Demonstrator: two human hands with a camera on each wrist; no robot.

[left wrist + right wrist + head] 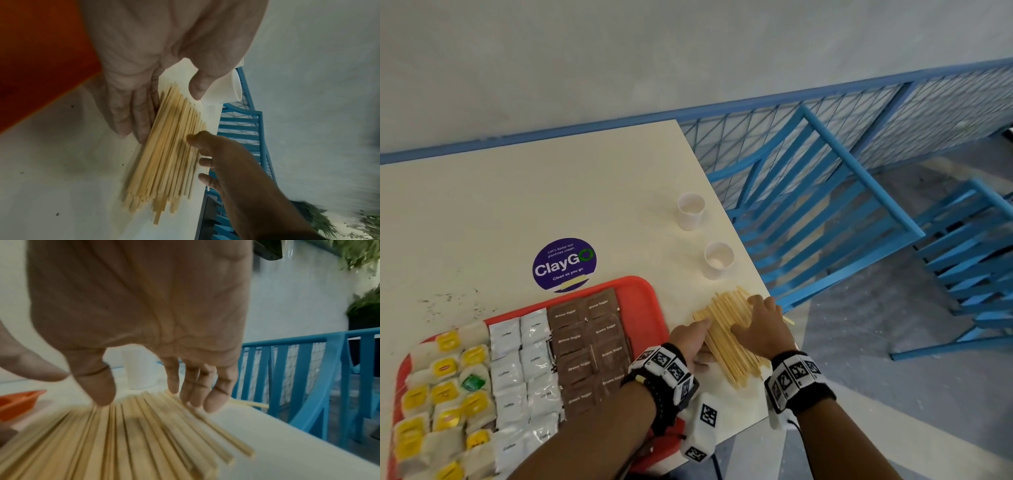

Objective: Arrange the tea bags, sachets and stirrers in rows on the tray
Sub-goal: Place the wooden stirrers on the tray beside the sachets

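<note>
A loose pile of pale wooden stirrers (726,346) lies on the cream table just right of the red tray (650,298). My left hand (698,342) lies along the pile's left side, fingers straight against the sticks (168,154) and thumb held apart. My right hand (756,322) hovers over the pile's right part, fingers spread, thumb and fingertips touching the stirrers (123,434). Neither hand grips anything. On the tray lie rows of yellow-tagged tea bags (445,387), white coffee sachets (524,373) and brown sugar sachets (589,349).
Two white paper cups (690,210) (718,259) stand beyond the pile. The table's right edge runs close to the stirrers, and one stray stirrer (789,321) pokes past my right hand. Blue slatted chairs (825,205) stand beside the table. A purple sticker (564,263) is behind the tray.
</note>
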